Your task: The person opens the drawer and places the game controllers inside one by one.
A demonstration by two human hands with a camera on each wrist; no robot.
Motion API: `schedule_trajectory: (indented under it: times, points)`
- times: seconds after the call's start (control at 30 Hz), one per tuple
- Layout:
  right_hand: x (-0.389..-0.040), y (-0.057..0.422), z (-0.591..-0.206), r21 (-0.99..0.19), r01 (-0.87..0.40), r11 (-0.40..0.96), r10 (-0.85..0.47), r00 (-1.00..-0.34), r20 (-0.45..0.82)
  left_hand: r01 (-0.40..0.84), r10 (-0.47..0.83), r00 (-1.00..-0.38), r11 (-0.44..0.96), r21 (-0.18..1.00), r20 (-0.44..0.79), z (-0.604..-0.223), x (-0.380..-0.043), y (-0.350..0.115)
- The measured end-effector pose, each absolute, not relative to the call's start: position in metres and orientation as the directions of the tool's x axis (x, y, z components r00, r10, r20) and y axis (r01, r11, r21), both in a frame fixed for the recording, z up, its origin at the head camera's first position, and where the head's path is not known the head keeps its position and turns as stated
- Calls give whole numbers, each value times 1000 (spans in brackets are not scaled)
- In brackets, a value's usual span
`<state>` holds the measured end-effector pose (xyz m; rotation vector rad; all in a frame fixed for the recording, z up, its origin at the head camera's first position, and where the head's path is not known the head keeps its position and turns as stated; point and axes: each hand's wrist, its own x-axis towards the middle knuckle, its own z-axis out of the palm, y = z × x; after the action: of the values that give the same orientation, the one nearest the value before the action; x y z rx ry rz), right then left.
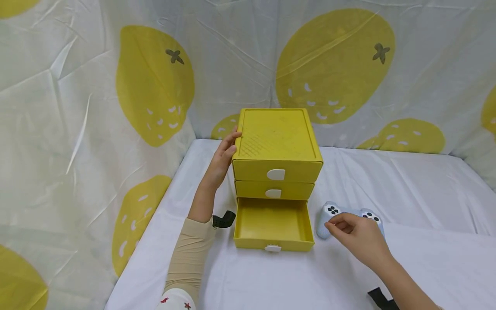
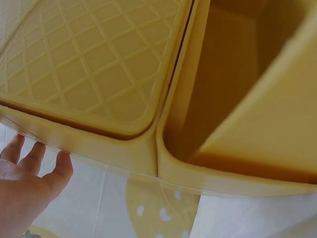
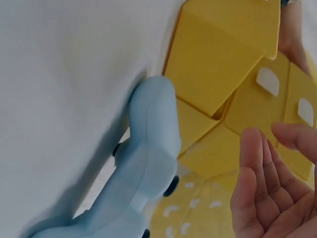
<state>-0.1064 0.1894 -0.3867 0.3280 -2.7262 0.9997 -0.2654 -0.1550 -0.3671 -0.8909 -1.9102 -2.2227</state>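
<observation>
A yellow drawer box [image 1: 277,133] stands on the white cloth, its bottom drawer [image 1: 273,219] pulled out and bare inside. My left hand [image 1: 222,161] rests against the box's left side near the top, and in the left wrist view its fingertips [image 2: 63,161] touch the yellow wall. Just right of the drawer lies a light blue game controller [image 1: 323,219], partly covered by my right hand [image 1: 362,239] in the head view. In the right wrist view the controller [image 3: 153,129] is apart from the right fingers, which are loosely bent and hold nothing.
The two upper drawers, the top one [image 1: 252,170] and the middle one [image 1: 252,189], are pushed in. White cloth [image 1: 426,193] covers the surface. A lemon-print sheet [image 1: 232,56] hangs behind and at the left. Black straps [image 1: 224,219] sit by the wrists.
</observation>
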Motion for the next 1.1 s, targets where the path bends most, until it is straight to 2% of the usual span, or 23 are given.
schedule_trajectory:
  times: [0.2,0.5,0.83,1.1]
  points:
    - [-114,213,-386,-599,-191,778,-44,-967,251,417,303,-832,-210,884,465,-367,-265,-154]
    - [-118,243,-383,-645,-53,762,53,-988,143,414,300,-838,-195,889,456,-365,-264,-154]
    - [-126,270,-384,-610,95,787,138,-990,23,424,314,-824,-211,881,472,-364,-262,-154]
    - [-131,288,-393,-617,154,772,184,-983,-15,424,305,-827,-216,879,473,-364,-261,-154]
